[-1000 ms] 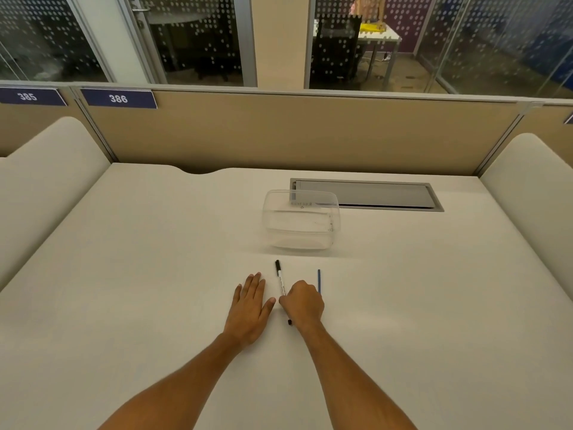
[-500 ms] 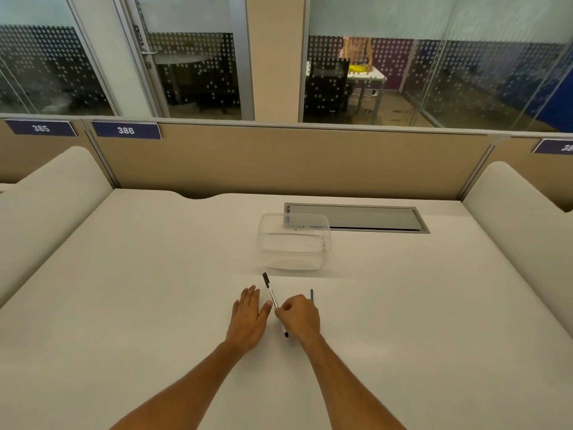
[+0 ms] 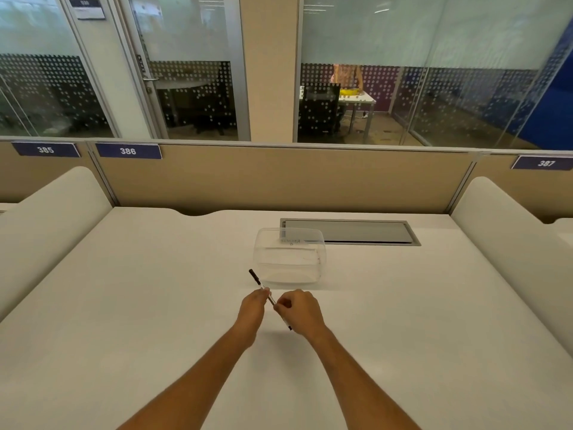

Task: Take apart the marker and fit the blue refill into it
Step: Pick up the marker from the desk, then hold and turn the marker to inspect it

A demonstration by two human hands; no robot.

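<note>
Now my left hand, flat on the desk a second ago, pinches the marker alongside my gripping right hand; marker lifted, cap toward eleven o'clock, ready to pull apart; refill hidden

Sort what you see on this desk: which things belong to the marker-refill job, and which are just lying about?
Belongs to the job:
marker, held by the left hand and the right hand

Just lying about:
clear plastic container
grey hatch set in the desk

The blue refill is not visible now.
</note>
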